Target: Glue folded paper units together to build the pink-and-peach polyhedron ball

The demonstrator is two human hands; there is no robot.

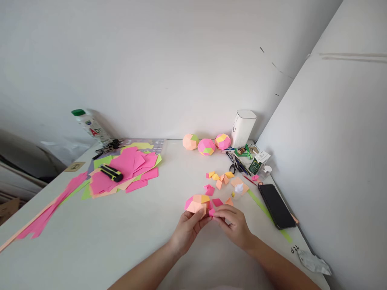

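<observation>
My left hand point(188, 228) is closed on a partly built paper ball point(197, 203) of folded pink, peach and yellow pieces. Close beside it, my right hand point(234, 223) pinches a small pink paper piece point(212, 212) at the ball's right edge. Whether that piece is joined to the ball, I cannot tell. Just beyond the hands lie loose folded pieces: a pink one point(209, 189), a darker pink one point(217, 202) and several peach and yellow ones point(222, 179). Three finished paper balls point(206, 147) rest near the wall.
At left, a box cutter point(111, 173) lies on piled coloured paper sheets point(133, 165), near a white bottle point(92, 125). To the right are a phone point(276, 206), a green paper strip point(263, 207), scissors point(232, 168), pens and a small jar point(266, 171). A white container point(243, 128) stands behind.
</observation>
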